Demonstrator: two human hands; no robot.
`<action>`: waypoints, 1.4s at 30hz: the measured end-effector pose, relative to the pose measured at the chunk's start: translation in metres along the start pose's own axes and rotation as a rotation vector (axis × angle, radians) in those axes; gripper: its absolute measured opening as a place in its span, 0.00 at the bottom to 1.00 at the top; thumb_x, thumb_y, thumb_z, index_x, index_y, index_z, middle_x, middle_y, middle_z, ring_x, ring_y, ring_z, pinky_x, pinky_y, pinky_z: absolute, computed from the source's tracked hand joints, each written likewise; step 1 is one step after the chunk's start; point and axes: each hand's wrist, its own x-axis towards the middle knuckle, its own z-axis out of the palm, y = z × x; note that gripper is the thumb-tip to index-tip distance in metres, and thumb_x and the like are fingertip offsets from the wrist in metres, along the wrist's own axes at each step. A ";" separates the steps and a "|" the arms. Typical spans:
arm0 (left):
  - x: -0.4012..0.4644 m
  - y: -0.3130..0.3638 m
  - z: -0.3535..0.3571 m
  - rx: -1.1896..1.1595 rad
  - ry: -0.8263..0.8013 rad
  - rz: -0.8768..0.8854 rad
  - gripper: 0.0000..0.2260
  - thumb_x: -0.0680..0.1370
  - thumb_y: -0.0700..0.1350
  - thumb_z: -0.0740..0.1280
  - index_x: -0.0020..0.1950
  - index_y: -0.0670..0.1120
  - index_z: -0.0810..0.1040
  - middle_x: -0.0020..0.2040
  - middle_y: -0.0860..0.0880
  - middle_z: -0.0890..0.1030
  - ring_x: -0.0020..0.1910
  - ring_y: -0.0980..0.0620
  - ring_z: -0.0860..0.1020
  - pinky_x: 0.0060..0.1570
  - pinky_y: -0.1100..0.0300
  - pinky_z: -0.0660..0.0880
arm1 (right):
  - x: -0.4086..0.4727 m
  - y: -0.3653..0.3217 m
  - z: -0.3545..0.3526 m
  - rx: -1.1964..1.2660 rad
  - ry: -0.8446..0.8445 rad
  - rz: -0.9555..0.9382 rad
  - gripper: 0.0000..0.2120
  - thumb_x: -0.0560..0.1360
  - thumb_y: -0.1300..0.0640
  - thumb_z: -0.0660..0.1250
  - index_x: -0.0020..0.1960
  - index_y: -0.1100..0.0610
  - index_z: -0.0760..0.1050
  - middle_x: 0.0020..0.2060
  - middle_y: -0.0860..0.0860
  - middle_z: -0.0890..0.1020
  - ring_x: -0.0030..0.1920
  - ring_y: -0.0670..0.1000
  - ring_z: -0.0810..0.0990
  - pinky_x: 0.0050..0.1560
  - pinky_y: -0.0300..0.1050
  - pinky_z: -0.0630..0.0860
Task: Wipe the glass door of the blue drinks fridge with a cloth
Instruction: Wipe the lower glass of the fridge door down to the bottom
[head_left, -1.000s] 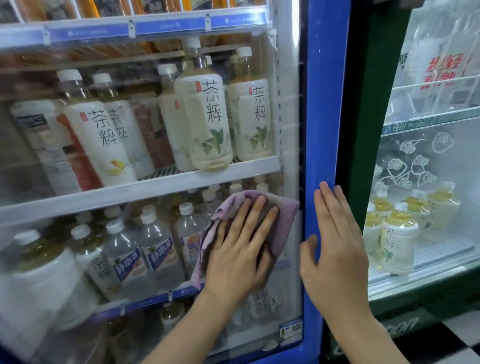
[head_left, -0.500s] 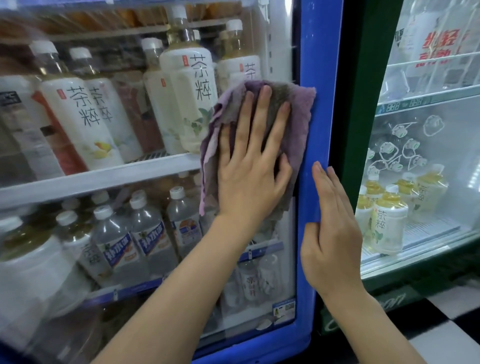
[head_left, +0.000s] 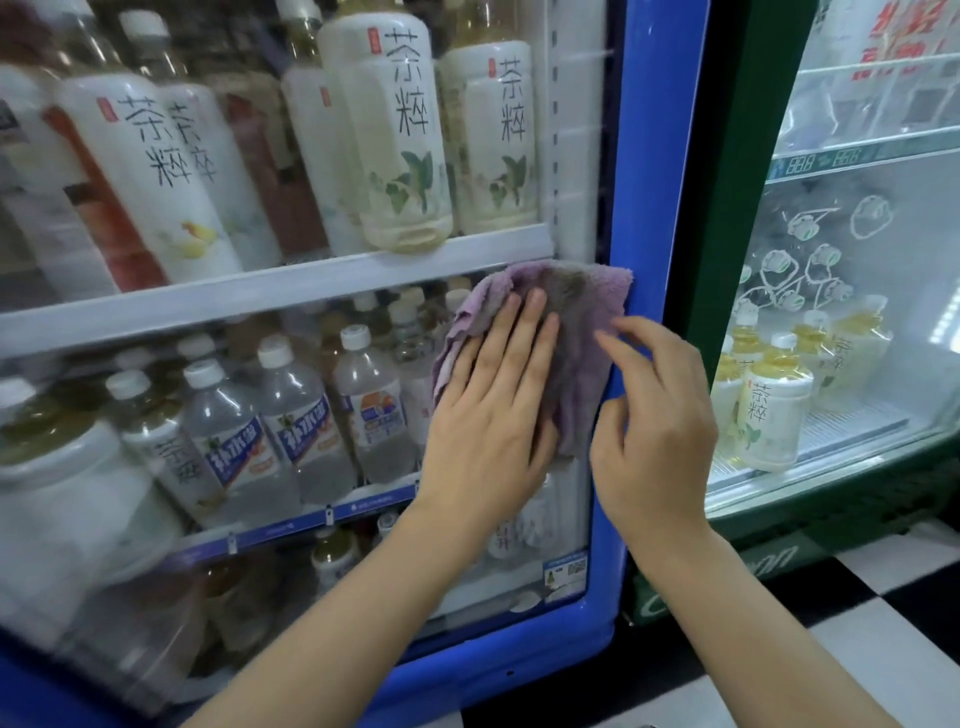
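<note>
The left hand (head_left: 488, 415) has a flat, open grip pressing the purple terry cloth (head_left: 576, 332) on the glass door (head_left: 311, 291) near its blue frame (head_left: 649, 208), mid-wipe, while the right hand (head_left: 654, 431) hovers loose; next probably another stroke.

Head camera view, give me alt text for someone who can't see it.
A left hand presses a purple cloth flat against a blue fridge's glass door, by its right frame. The right hand hovers beside it, fingers loosely bent at the cloth's edge. Bottles fill the shelves.
</note>
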 end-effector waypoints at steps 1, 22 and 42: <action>-0.007 -0.004 -0.006 -0.010 -0.022 0.018 0.30 0.83 0.48 0.60 0.83 0.38 0.59 0.85 0.40 0.55 0.85 0.44 0.51 0.84 0.50 0.45 | -0.002 -0.002 0.004 0.013 -0.007 -0.018 0.22 0.76 0.73 0.57 0.67 0.68 0.78 0.64 0.61 0.79 0.66 0.59 0.77 0.69 0.47 0.73; -0.126 -0.073 -0.066 0.115 -0.263 -0.120 0.36 0.80 0.45 0.61 0.86 0.42 0.51 0.86 0.41 0.48 0.85 0.42 0.47 0.83 0.45 0.48 | -0.013 0.000 0.099 -0.328 -0.104 -0.181 0.30 0.84 0.42 0.52 0.82 0.51 0.52 0.79 0.71 0.57 0.80 0.71 0.54 0.79 0.70 0.48; -0.154 -0.099 -0.069 0.104 -0.275 -0.245 0.36 0.80 0.46 0.62 0.85 0.41 0.52 0.86 0.42 0.49 0.85 0.43 0.47 0.81 0.40 0.55 | -0.020 -0.006 0.110 -0.249 -0.097 -0.377 0.37 0.83 0.43 0.55 0.83 0.45 0.37 0.79 0.67 0.55 0.79 0.67 0.51 0.79 0.64 0.42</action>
